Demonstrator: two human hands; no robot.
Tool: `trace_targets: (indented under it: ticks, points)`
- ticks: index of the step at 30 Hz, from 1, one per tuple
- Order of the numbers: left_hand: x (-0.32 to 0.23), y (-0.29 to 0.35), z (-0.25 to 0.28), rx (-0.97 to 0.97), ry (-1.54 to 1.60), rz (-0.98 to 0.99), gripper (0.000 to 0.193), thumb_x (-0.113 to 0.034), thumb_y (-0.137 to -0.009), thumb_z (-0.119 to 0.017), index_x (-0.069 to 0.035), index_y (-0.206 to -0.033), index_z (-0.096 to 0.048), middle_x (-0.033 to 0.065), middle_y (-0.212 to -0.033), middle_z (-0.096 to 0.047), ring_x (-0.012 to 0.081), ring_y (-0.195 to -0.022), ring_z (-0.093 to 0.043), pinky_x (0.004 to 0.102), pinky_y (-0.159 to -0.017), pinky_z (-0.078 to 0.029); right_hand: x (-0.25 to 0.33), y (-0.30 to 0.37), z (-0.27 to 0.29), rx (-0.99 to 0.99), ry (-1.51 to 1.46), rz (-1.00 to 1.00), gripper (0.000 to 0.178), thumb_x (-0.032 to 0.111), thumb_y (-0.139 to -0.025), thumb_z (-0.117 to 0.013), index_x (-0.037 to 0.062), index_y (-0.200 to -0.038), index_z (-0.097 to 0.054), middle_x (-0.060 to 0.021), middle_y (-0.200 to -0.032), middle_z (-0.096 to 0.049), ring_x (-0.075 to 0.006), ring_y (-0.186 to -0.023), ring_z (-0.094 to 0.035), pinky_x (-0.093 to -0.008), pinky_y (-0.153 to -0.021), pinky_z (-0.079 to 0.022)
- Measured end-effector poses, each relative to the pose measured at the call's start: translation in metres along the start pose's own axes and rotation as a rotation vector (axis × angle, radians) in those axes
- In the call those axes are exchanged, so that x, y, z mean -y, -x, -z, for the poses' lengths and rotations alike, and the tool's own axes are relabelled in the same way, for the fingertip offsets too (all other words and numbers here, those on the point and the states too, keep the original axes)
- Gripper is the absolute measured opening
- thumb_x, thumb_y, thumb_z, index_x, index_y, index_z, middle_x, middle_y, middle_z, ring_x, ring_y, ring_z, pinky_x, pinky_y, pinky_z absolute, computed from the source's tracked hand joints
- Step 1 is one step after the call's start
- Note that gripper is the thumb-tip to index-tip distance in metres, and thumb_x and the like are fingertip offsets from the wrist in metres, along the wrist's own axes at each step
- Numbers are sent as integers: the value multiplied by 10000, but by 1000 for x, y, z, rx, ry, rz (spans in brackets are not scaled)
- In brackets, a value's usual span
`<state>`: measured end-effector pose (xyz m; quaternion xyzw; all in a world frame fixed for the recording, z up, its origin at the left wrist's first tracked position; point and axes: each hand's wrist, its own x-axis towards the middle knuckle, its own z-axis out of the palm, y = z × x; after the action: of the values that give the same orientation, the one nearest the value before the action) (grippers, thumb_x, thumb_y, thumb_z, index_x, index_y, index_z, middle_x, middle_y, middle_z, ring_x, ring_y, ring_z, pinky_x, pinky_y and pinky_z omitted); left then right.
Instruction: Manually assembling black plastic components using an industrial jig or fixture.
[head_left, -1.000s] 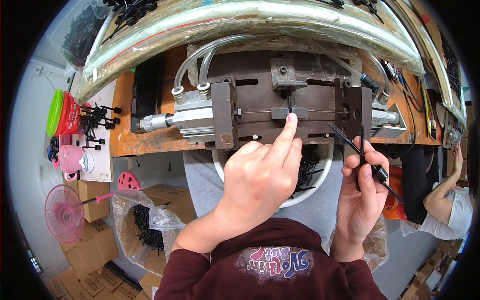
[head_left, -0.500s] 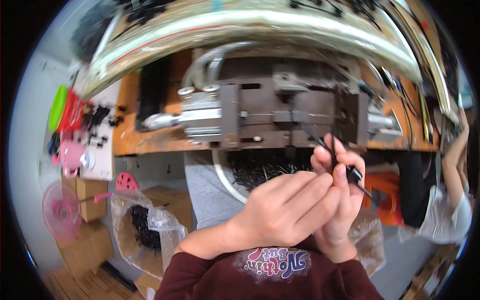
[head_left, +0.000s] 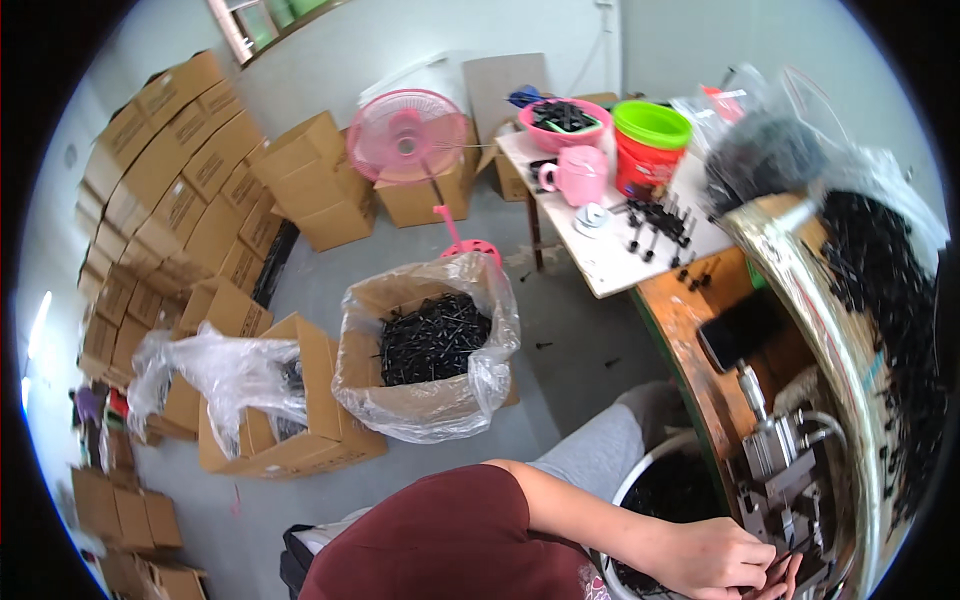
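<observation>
At the lower right my left hand [head_left: 712,560] is bent over with its fingers pinched together. My right hand [head_left: 786,578] shows only by a few curled fingers at the bottom edge, against the left fingertips. Something dark and thin shows between the two hands; its shape is mostly hidden. Just beyond the fingers stands a bench machine with a silver cylinder [head_left: 768,452] and dark metal blocks. Below my left forearm a white-rimmed tub [head_left: 632,478] holds black parts.
A lined carton [head_left: 362,395] full of black stemmed parts stands on the floor to the left, near a pink fan [head_left: 406,142]. A white table [head_left: 604,272] bears a pink basin [head_left: 601,128], a red bucket [head_left: 645,170] and loose black parts. A phone [head_left: 735,328] lies on the wooden bench.
The view has swung left, bringing the cartons and floor into sight. The machine and both hands have shifted to the lower right of the picture. The hands remain together.
</observation>
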<state>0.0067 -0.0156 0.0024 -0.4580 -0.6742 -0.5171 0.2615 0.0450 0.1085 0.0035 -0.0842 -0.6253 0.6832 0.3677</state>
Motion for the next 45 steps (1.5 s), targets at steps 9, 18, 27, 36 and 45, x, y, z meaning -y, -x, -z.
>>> trace_targets:
  ticks: [9, 18, 27, 36, 45]
  points:
    - [-15, 6, 35, -22, 215, 120, 162, -156, -907, -640, -53, -1027, -674, 120, -1069, -573, 269, -873, -632, 346, -693, -528, 34, 14, -7, 87, 212, 86, 303, 165, -1033, -478, -57, -1202, -597, -215, -1178, -645, -292, -1082, -637, -392, -930, -544]
    - [7, 4, 52, -72, 10, 224, 322, 10, -767, -746, -33, -1085, -714, 175, -1274, -597, 264, -983, -676, 332, -809, -584, 4, 20, 21, 281, 171, 176, 216, 124, -974, -563, -37, -1093, -641, -180, -1063, -691, -249, -852, -708, -337, -781, -567]
    - [16, -20, 94, -705, 135, 167, 190, -132, -940, -582, 2, -1074, -591, 184, -1325, -507, 229, -1020, -571, 333, -792, -527, 17, 5, 83, 153, 32, 115, 90, 36, -921, -648, -49, -898, -668, -86, -795, -693, -68, -509, -560, -213, -466, -430]
    - [24, -54, 88, -707, -86, 39, 173, -130, -978, -569, -15, -1105, -583, 195, -1295, -546, 284, -951, -634, 325, -757, -553, 14, 20, 138, -100, 159, 49, 251, 232, -1006, -549, 12, -887, -554, -121, -750, -711, -47, -489, -531, -176, -430, -394]
    - [26, -67, 73, -591, -216, 29, 185, -128, -973, -574, -5, -1112, -572, 206, -1283, -551, 289, -923, -637, 324, -750, -554, 6, 18, 125, 61, 65, 108, 190, 106, -942, -639, -28, -810, -613, -83, -704, -678, -150, -641, -665, -262, -591, -498]
